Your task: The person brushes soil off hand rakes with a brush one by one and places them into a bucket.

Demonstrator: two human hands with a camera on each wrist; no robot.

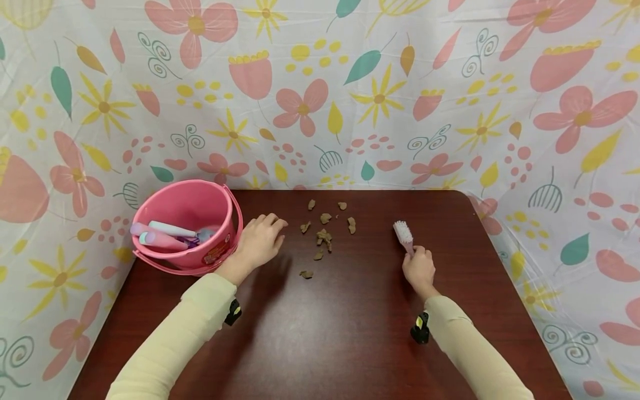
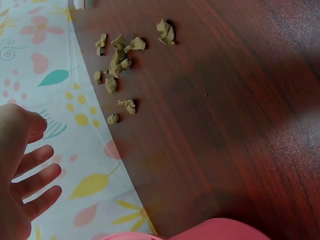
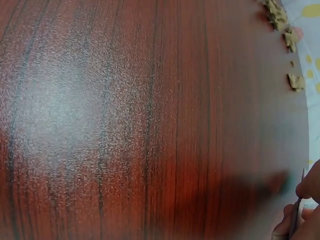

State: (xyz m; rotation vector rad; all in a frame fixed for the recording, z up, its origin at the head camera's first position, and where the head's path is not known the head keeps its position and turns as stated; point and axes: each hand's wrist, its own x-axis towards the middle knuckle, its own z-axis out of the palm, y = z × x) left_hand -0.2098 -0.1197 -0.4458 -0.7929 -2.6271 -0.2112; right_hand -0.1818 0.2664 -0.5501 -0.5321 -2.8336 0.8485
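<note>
My right hand [image 1: 420, 269] grips the pink handle of a brush [image 1: 404, 233] with white bristles, at the right of the table. In the right wrist view only its fingers [image 3: 312, 187] and a thin piece of the handle show at the lower right edge. My left hand [image 1: 260, 241] is held beside the pink bucket [image 1: 230, 208], fingers loosely bent and holding nothing. The left wrist view shows that hand's fingers [image 2: 37, 182] spread apart. Between the hands, several small brown crumpled scraps [image 1: 324, 236] lie scattered on the table.
The pink bucket stands at the table's back left, its handle hanging around it. Inside lie several pastel-handled tools [image 1: 165, 239]. The dark wooden table [image 1: 320, 344] ends at the back against a flower-patterned sheet [image 1: 350, 111], which also hangs at both sides.
</note>
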